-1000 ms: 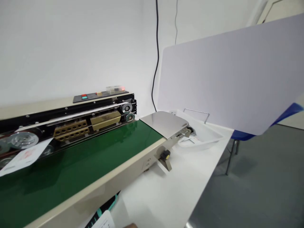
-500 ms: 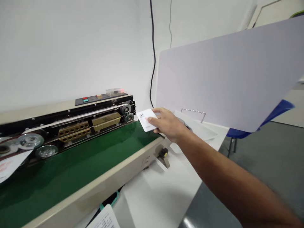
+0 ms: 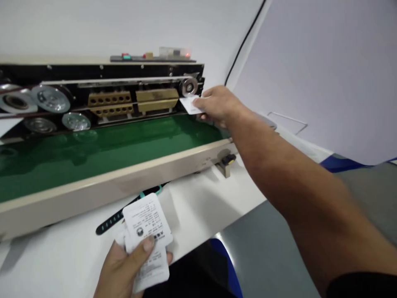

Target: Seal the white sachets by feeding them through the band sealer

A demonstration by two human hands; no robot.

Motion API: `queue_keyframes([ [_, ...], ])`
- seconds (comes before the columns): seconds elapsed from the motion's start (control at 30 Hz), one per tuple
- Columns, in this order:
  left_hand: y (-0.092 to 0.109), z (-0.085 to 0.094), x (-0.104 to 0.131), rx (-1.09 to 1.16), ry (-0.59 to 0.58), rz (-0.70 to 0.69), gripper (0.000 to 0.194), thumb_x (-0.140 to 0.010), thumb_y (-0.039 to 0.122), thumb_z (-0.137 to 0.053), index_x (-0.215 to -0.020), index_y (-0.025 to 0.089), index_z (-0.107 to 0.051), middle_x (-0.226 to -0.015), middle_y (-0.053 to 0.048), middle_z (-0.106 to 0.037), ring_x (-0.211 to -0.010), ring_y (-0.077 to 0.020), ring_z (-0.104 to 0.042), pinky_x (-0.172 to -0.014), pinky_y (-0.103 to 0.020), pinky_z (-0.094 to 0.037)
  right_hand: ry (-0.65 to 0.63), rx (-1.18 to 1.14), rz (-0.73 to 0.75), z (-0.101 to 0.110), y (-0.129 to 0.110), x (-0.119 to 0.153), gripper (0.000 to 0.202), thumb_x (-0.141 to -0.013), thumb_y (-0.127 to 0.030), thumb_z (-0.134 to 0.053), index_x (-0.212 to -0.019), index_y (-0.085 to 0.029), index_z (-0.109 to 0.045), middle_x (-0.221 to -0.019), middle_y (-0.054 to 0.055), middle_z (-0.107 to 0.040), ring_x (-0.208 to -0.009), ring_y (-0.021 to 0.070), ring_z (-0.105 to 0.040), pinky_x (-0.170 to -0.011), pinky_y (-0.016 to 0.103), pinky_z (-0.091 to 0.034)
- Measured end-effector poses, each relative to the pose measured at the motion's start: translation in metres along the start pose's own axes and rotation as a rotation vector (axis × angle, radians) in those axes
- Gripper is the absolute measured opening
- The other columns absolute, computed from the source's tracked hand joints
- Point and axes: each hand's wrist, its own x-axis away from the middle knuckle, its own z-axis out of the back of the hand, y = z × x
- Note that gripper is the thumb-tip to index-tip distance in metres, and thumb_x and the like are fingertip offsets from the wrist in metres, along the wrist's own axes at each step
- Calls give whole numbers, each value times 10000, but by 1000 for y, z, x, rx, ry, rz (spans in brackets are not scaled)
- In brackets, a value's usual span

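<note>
Two hands grip: the right hand (image 3: 217, 104) pinches a small, thin, light white pouch (image 3: 190, 104) at the sealing machine's roller (image 3: 188, 87); the left hand (image 3: 130, 265) clasps a slippery pouch stack (image 3: 148, 236) below it.

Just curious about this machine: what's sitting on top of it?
On top of the sealing machine sits a dark control panel with red and green buttons and a small clear box. Anything farther back is out of sight.
</note>
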Motion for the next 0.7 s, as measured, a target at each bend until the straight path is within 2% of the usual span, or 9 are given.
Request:
queue_keyframes([
  [0.1,2,0,-1,73,-88,-48,981,-670,274,-875,-1470,205,-313,-900,-70,-789,-720,-249,-750,-653,-323,-650,278,173,346,-3,4,40,507,-866,-293,-614,-1262,0,-494,-1305,148,-499,-1160,256,-536,-831,295,-455],
  [0.17,2,0,-2,106,-114,-30,935,-697,244,-856,-1466,212,-324,-904,-68,-789,-695,-239,-746,-643,-321,-646,416,196,660,-9,13,87,406,-883,-272,-625,-1217,-63,-527,-1151,108,-551,-1039,213,-558,-836,319,-467],
  [0.2,1,0,-3,126,-123,-22,933,-693,228,-858,-1462,212,-329,-904,-67,-790,-682,-235,-743,-627,-314,-640,353,140,710,-13,19,113,338,-904,-291,-613,-1169,-93,-540,-1026,79,-576,-876,180,-577,-763,321,-484],
  [0.23,1,0,-3,153,-137,-22,937,-687,218,-862,-1460,216,-332,-903,-65,-790,-677,-229,-741,-613,-304,-631,183,111,744,-18,27,139,330,-901,-341,-629,-1137,-128,-542,-991,75,-581,-807,178,-567,-713,327,-495],
  [0.3,0,-1,-5,228,-184,-42,929,-681,206,-868,-1453,224,-352,-894,-58,-788,-695,-214,-738,-628,-284,-611,-164,31,747,-31,43,183,422,-886,-386,-654,-1203,-167,-482,-1001,89,-572,-848,216,-561,-733,372,-515],
  [0.43,-2,1,-8,295,-257,-63,672,-729,213,-839,-1324,223,-527,-891,-36,-777,-818,-191,-733,-747,-273,-582,-572,-194,410,-59,66,214,374,-890,-367,-639,-1190,-202,-486,-1074,83,-591,-909,219,-589,-789,406,-526],
  [0.53,-2,3,-8,165,-300,-61,446,-754,247,-818,-1152,192,-625,-919,-53,-770,-818,-203,-730,-696,-263,-578,-725,-324,254,-68,71,206,299,-921,-392,-601,-1133,-194,-530,-1083,83,-608,-952,225,-606,-828,414,-525],
  [0.6,-2,3,-8,110,-305,-73,442,-730,263,-834,-1114,183,-629,-937,-74,-767,-776,-220,-733,-645,-275,-580,-765,-439,238,-67,72,200,208,-955,-365,-558,-1095,-211,-545,-1030,60,-601,-894,198,-613,-799,388,-532],
  [0.7,-1,3,-9,137,-280,-79,471,-725,347,-832,-1101,162,-616,-872,-101,-767,-680,-240,-726,-614,-335,-591,-578,-621,354,-62,75,197,117,-962,-215,-523,-1070,-258,-542,-996,31,-566,-881,176,-599,-775,355,-527],
])
